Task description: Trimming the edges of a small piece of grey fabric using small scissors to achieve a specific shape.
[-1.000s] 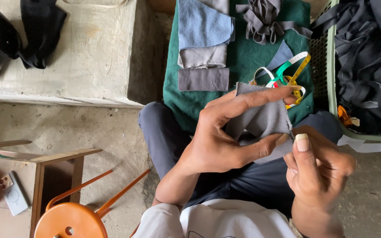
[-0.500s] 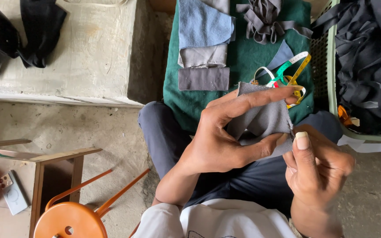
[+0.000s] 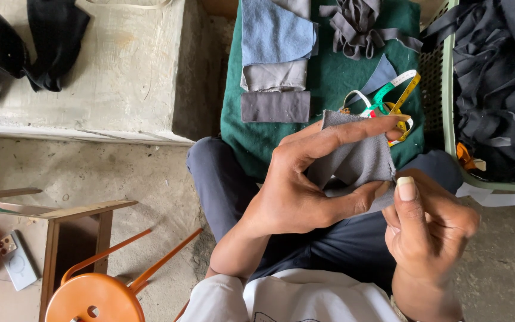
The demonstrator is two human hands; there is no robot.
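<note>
Left hand (image 3: 305, 191) raised over the lap, palm turned toward the wearer, index finger stretched long to the right, thumb pressed across beneath it in a pinch. Left forearm angles up from the torso. Right hand (image 3: 427, 229) just beside it, fingers curled, thumb upright, nail showing, tip meeting the left thumb. Right wrist bent.

orange stool (image 3: 93, 298) | green basket (image 3: 448, 89) of dark cloth | measuring tape (image 3: 388, 98) | green mat (image 3: 335, 65)
</note>
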